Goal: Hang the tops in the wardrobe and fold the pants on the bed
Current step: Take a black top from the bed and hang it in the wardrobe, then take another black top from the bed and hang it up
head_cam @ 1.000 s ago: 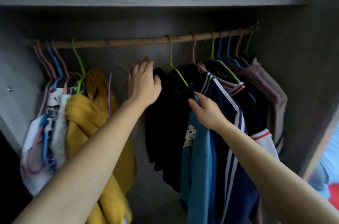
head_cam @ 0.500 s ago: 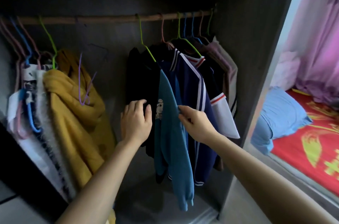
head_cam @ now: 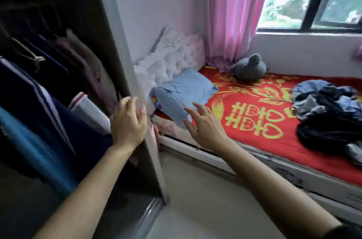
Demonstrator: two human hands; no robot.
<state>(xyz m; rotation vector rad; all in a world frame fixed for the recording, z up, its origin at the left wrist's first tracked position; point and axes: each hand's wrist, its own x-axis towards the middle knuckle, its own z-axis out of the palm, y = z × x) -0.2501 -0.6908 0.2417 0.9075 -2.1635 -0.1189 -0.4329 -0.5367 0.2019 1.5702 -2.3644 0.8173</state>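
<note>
Left hand (head_cam: 128, 121): grip wide, fingers straight and slightly spread, holding nothing. It sits in front of the front edge of the dark wooden wardrobe (head_cam: 109, 43) side panel; contact not resolvable.

Right hand (head_cam: 205, 127): grip wide, fingers fanned, empty, in the air near the near edge of the bed (head_cam: 293, 176).

Left of the left hand, hung tops (head_cam: 49, 101) fill the wardrobe: navy with white stripes, teal (blurred), mauve.

Just beyond the right hand, a light-blue pillow (head_cam: 182, 91) lies at the left end of the red bedcover with yellow pattern (head_cam: 284, 150).

Crumpled pile of dark and blue garments (head_cam: 329, 115): on the bed, far right, well apart from both hands.

Grey plush toy (head_cam: 248, 68): far side of the bed, beside the pink curtain (head_cam: 235, 13).
</note>
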